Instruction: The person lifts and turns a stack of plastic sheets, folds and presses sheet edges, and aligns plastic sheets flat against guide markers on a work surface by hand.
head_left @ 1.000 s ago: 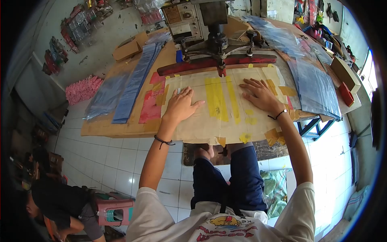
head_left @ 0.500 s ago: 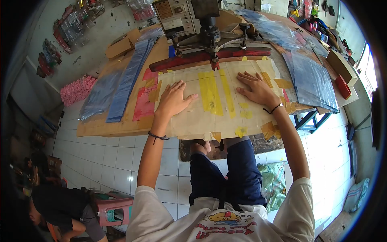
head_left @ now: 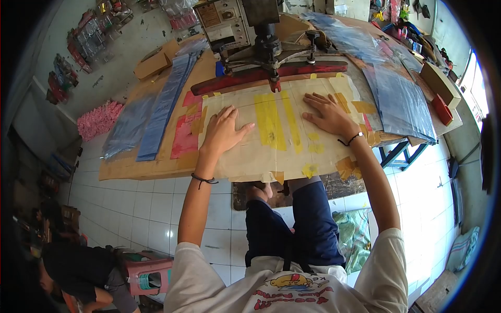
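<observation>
A cream-coloured sheet (head_left: pixel 245 151) patched with yellow and brown tape lies flat on the table in front of me. My left hand (head_left: pixel 225 130) rests palm down on its left part, fingers stretched out and thumb apart. On the right part lies my right hand (head_left: pixel 330 116), also flat with fingers spread. Neither hand holds anything. Just beyond the sheet is the long red bar (head_left: pixel 308 68) of a press machine (head_left: pixel 269 47), its bar running across the sheet's far edge. Whether the bar touches the sheet I cannot tell.
Blue plastic strips (head_left: pixel 167 104) lie on the table's left, and stacked clear-blue plastic sheets (head_left: pixel 402 99) on its right. A control box (head_left: pixel 222 23) stands behind the press. A person in black (head_left: pixel 78 268) bends beside a pink stool (head_left: pixel 148 276) at lower left.
Both hands stay flat on the sheet with almost no movement. The view has shifted very slightly.
</observation>
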`<action>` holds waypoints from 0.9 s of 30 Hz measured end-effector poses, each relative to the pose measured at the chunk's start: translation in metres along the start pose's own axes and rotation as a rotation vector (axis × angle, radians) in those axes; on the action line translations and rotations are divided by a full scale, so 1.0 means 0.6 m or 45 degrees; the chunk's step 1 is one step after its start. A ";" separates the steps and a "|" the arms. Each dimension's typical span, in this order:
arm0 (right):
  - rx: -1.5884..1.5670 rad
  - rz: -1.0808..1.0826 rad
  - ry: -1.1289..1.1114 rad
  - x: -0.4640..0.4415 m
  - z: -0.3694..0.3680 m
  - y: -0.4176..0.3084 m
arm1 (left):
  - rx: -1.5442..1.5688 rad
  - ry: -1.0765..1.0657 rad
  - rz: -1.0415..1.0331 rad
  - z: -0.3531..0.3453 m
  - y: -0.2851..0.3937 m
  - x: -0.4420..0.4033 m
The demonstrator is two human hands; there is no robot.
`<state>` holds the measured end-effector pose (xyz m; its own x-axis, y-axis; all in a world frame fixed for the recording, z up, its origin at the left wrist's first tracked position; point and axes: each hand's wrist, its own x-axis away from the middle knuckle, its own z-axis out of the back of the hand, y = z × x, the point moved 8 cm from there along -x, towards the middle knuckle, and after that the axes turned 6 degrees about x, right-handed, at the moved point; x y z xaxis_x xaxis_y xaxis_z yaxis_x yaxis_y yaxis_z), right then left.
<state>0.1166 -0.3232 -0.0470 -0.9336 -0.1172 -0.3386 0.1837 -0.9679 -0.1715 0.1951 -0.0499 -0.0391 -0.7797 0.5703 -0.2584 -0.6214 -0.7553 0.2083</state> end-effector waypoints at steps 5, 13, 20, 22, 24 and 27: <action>-0.018 -0.008 -0.014 -0.003 0.001 0.000 | 0.020 -0.004 0.002 -0.006 -0.004 -0.004; -0.121 -0.005 0.052 -0.008 0.002 0.017 | 0.020 -0.006 0.055 -0.016 -0.020 -0.009; -0.078 0.022 0.064 -0.008 0.001 0.015 | -0.012 -0.063 0.098 -0.019 -0.027 -0.021; -0.079 0.020 0.068 -0.009 0.003 0.014 | -0.024 -0.099 0.115 -0.020 -0.028 -0.023; -0.091 0.013 0.074 -0.009 0.003 0.014 | -0.033 -0.107 0.120 -0.022 -0.030 -0.025; -0.104 0.008 0.080 -0.008 0.005 0.012 | -0.027 -0.071 0.104 -0.021 -0.031 -0.026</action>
<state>0.1212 -0.3305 -0.0439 -0.9117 -0.1069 -0.3967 0.2167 -0.9455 -0.2433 0.2198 -0.0490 -0.0511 -0.8310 0.5232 -0.1887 -0.5544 -0.8063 0.2062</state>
